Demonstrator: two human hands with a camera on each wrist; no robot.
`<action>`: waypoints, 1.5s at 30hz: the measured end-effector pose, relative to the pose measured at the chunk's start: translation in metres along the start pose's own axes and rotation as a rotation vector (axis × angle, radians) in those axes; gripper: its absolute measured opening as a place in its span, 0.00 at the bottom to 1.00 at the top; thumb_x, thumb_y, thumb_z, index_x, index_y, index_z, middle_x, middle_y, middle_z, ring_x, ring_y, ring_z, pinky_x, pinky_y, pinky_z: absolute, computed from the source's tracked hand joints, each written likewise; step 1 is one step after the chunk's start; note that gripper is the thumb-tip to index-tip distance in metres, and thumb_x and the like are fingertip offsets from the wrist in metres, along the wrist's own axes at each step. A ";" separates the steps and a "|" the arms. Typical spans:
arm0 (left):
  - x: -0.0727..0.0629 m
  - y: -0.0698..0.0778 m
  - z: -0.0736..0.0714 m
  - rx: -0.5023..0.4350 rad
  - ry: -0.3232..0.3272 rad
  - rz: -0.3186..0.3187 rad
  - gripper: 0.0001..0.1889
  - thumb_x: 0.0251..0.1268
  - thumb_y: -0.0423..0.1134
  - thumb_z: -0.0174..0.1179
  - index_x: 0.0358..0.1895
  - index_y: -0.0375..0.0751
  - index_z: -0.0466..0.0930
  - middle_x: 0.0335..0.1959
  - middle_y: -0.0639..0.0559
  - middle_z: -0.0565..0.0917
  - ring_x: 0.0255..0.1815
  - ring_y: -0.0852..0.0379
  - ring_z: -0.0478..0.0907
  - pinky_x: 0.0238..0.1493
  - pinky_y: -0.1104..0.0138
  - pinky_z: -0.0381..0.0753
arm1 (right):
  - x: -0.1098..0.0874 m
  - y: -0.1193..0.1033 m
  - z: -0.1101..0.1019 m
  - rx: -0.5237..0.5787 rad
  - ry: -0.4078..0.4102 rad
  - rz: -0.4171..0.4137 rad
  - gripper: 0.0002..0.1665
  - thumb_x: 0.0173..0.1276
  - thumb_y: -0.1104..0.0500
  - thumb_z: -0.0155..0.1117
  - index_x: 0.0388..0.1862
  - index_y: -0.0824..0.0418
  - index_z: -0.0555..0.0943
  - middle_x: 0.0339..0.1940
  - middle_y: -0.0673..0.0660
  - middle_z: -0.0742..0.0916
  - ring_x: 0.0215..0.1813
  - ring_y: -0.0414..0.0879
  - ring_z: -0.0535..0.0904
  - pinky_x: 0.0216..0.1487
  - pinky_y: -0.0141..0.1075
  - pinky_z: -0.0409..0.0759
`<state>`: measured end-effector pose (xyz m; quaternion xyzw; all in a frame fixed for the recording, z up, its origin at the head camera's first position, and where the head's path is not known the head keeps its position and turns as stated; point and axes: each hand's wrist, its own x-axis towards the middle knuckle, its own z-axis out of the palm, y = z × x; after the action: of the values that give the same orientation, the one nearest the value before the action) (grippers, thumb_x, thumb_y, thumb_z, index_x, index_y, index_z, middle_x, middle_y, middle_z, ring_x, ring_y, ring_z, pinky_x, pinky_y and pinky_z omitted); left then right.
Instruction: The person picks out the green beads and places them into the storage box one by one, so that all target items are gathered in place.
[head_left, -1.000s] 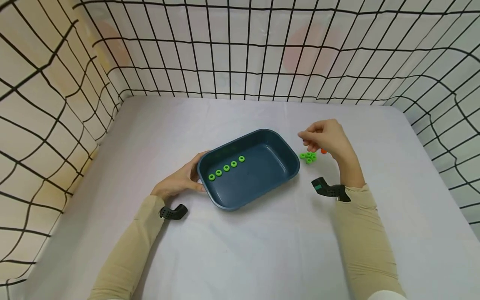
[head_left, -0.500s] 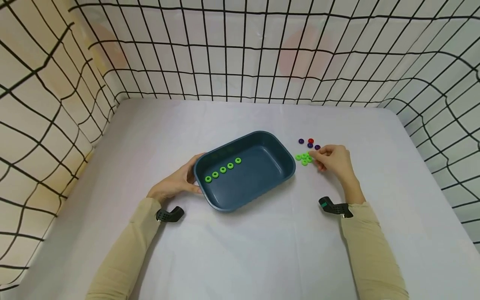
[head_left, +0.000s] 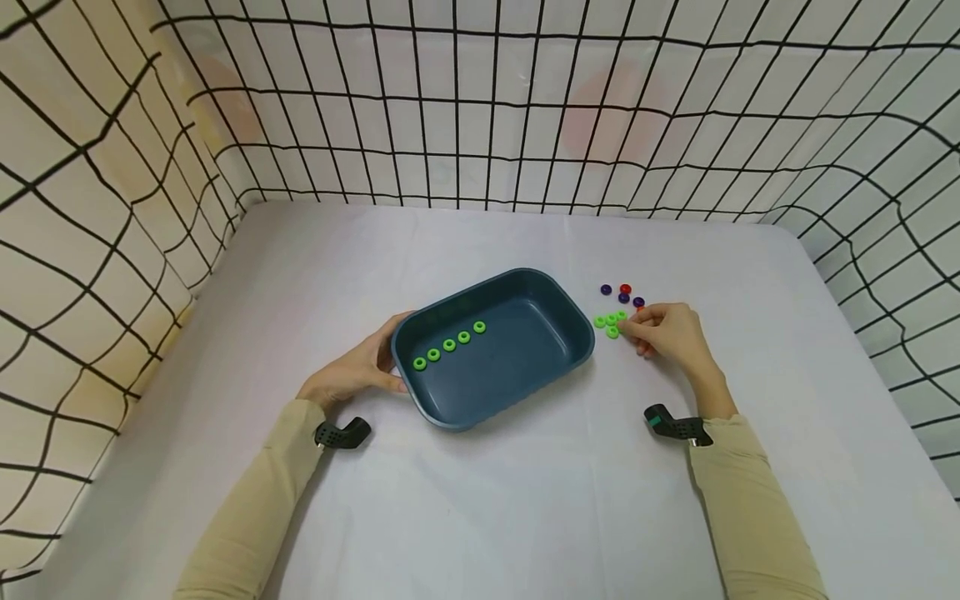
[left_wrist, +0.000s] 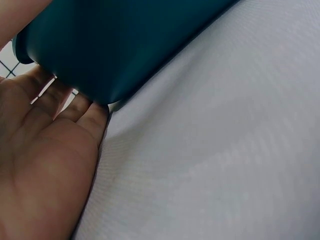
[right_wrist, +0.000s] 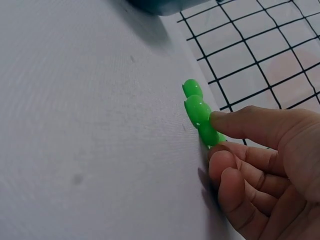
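A: Where was the tray (head_left: 517,358), and what kind?
B: Mid-tabletop (head_left: 480,508), slanted, right end farther off. Rounded rectangle, deep walls, thin lip. Dark blue, smooth, looked like plastic.

A: Contents?
B: Five green rings (head_left: 449,345). Fat little donuts, one straight row from the left end, roughly parallel to the far wall.

A: Left hand (head_left: 352,371)?
B: Gripped the tray's left end. Thumb (head_left: 392,384) on the end wall, fingers (left_wrist: 75,107) round the far corner. Tips hidden behind the tray in the left wrist view.

A: Right hand (head_left: 670,337)?
B: Pinched a ring at the near edge of the loose green cluster (head_left: 612,332), just right of the tray. Other fingers (right_wrist: 232,192) curled. Rings looked glossy and rounded up close.

A: Other parts?
B: Three dark purple rings (head_left: 606,290) and a red ring (head_left: 626,289) beyond the cluster. An orange-red bit (head_left: 640,309) showed by the fingers, mostly covered.

A: Surfaces?
B: Tabletop white, fine fabric-like weave. Black wire grid (head_left: 492,102) around it, lines slightly bent. Tan sleeves (head_left: 753,508), wrinkled.

A: Markings?
B: Small green patch (head_left: 655,419) on the black right wrist unit (head_left: 686,429). Too small to read.
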<state>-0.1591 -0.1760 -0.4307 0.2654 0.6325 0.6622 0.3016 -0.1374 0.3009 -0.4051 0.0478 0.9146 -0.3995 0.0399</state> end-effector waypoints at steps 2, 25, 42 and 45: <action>0.000 0.000 0.000 -0.003 -0.001 0.003 0.61 0.42 0.39 0.81 0.79 0.47 0.48 0.77 0.45 0.57 0.76 0.48 0.53 0.79 0.55 0.47 | 0.001 0.000 0.000 0.004 -0.002 -0.003 0.19 0.66 0.54 0.69 0.39 0.71 0.82 0.17 0.53 0.84 0.18 0.42 0.80 0.22 0.31 0.81; 0.000 0.000 0.001 -0.013 -0.010 0.015 0.61 0.42 0.41 0.81 0.79 0.47 0.47 0.76 0.44 0.57 0.76 0.49 0.54 0.77 0.66 0.54 | 0.000 0.001 0.005 0.110 0.002 0.037 0.20 0.65 0.55 0.71 0.42 0.72 0.80 0.17 0.48 0.84 0.18 0.39 0.79 0.23 0.30 0.81; 0.001 -0.001 0.000 -0.005 0.005 0.000 0.61 0.41 0.38 0.82 0.78 0.48 0.49 0.76 0.45 0.57 0.77 0.49 0.51 0.80 0.51 0.41 | -0.004 0.003 0.005 0.200 0.026 0.094 0.24 0.64 0.54 0.72 0.45 0.75 0.79 0.16 0.45 0.83 0.17 0.38 0.79 0.25 0.29 0.81; 0.001 -0.002 -0.001 -0.005 0.002 0.011 0.60 0.41 0.38 0.82 0.78 0.46 0.49 0.76 0.44 0.58 0.77 0.49 0.51 0.79 0.50 0.40 | -0.003 0.002 0.005 0.204 0.024 0.103 0.24 0.64 0.54 0.71 0.45 0.74 0.79 0.15 0.45 0.83 0.18 0.38 0.79 0.25 0.28 0.81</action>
<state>-0.1603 -0.1765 -0.4330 0.2675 0.6297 0.6657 0.2979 -0.1342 0.2980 -0.4096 0.1032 0.8660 -0.4873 0.0444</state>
